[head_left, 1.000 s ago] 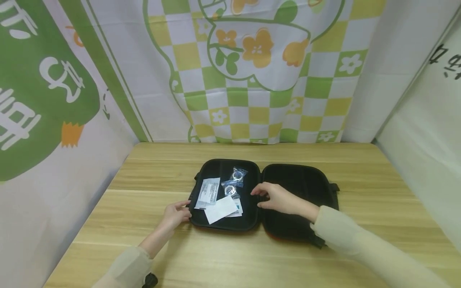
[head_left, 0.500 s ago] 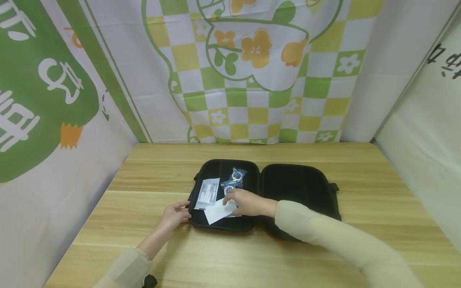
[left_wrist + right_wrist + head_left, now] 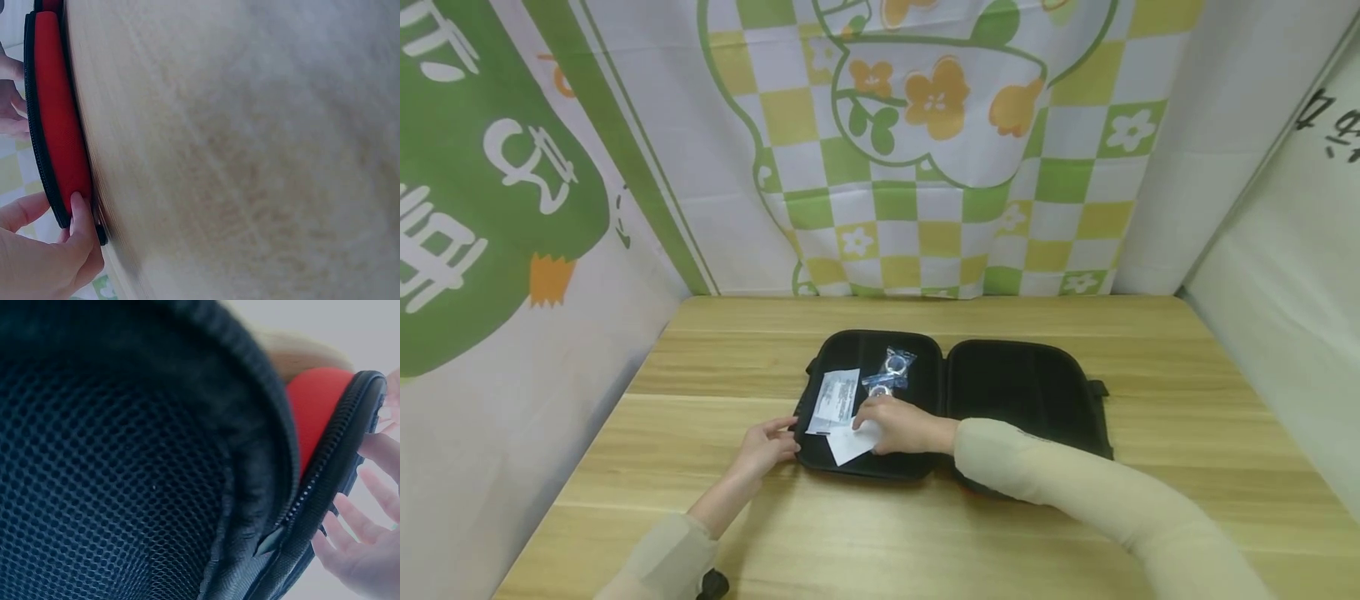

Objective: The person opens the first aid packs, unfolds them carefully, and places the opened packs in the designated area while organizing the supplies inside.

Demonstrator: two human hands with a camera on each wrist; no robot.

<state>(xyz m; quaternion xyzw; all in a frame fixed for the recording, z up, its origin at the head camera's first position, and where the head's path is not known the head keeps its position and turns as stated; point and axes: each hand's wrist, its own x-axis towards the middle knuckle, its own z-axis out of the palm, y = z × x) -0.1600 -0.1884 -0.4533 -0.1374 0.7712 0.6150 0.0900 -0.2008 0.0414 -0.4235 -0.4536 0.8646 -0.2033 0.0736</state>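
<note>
Fingers of the right hand (image 3: pixel 906 425) curve down onto a white packet (image 3: pixel 847 443) in the open black case (image 3: pixel 846 350); whether they pinch it or only touch it, I cannot tell, since the hand hides the contact. What shows of the packet juts left and nearward from these fingertips, its longer axis apparently slanting back beneath the hand. Right is plainly the nearer hand; the left hand (image 3: pixel 763 448) grips the case's left edge, its fingertips just short of the packet's left corner. Counted: one white packet; one printed packet (image 3: pixel 835 398), left of and beyond the right fingertips, touching or overlapping the white one; two ring-shaped items (image 3: pixel 897 364) in clear wrappers, beyond the right fingers, the closer one partly covered by the hand; one case, its other half (image 3: pixel 1000 375) lying right of those fingers, partly beneath the right sleeve (image 3: pixel 1075 479).
</note>
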